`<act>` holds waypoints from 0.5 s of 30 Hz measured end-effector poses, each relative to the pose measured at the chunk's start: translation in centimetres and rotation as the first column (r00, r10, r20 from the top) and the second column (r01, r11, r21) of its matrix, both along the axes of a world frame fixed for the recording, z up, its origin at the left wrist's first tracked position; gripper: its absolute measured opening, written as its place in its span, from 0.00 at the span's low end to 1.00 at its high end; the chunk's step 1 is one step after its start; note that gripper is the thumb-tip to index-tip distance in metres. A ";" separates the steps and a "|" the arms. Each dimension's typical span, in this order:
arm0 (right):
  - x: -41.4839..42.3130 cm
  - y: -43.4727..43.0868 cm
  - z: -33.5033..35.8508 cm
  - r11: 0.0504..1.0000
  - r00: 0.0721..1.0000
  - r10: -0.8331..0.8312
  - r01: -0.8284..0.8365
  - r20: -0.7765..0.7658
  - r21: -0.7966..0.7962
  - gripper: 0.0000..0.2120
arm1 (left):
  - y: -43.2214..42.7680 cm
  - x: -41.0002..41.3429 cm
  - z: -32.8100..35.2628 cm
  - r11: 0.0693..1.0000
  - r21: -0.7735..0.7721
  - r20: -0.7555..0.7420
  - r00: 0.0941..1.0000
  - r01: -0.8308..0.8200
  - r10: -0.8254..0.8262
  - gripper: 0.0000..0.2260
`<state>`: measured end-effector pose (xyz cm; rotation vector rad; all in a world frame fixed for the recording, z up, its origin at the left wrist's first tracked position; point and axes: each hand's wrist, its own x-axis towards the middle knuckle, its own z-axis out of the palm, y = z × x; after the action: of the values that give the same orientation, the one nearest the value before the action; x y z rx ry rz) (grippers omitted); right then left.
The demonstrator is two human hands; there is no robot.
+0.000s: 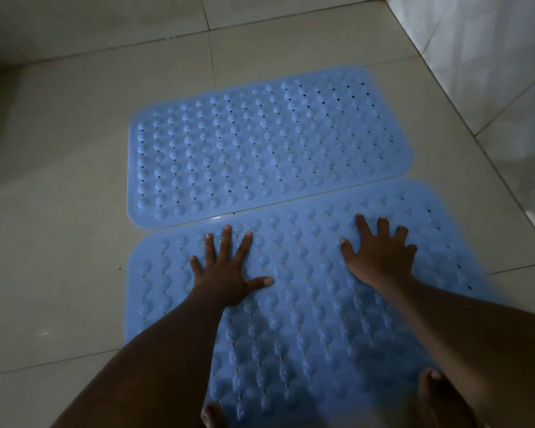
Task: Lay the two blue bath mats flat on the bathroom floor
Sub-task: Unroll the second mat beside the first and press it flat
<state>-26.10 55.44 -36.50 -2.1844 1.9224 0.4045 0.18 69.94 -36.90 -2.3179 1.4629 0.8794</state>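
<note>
Left hand [226, 273] flat on near mat [306, 319], fingers spread straight, arm stretched forward. Right hand [380, 254] palm-down on same mat, fingers splayed, slightly bent. Far mat [260, 143] flat on floor [59, 180], just beyond.

The left grip [226, 274], right grip [380, 257], forearms [167, 341] and toes [212, 413] are bare.
</note>
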 end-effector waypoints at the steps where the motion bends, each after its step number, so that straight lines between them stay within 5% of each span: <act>1: 0.2 0.1 -0.1 1.000 1.000 -0.005 0.005 0.003 0.000 0.34 | -0.1 0.1 0.0 1.000 0.005 -0.005 1.000 0.001 -0.001 0.50; 15: -0.7 -0.8 -1.0 1.000 0.998 -0.007 0.008 0.063 -0.016 0.35 | -1.1 -0.2 0.8 1.000 0.010 -0.010 1.000 -0.014 0.015 0.51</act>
<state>-26.79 54.68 -37.45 -2.1730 1.9066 0.3155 -0.02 68.79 -36.10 -2.3230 1.4441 0.9015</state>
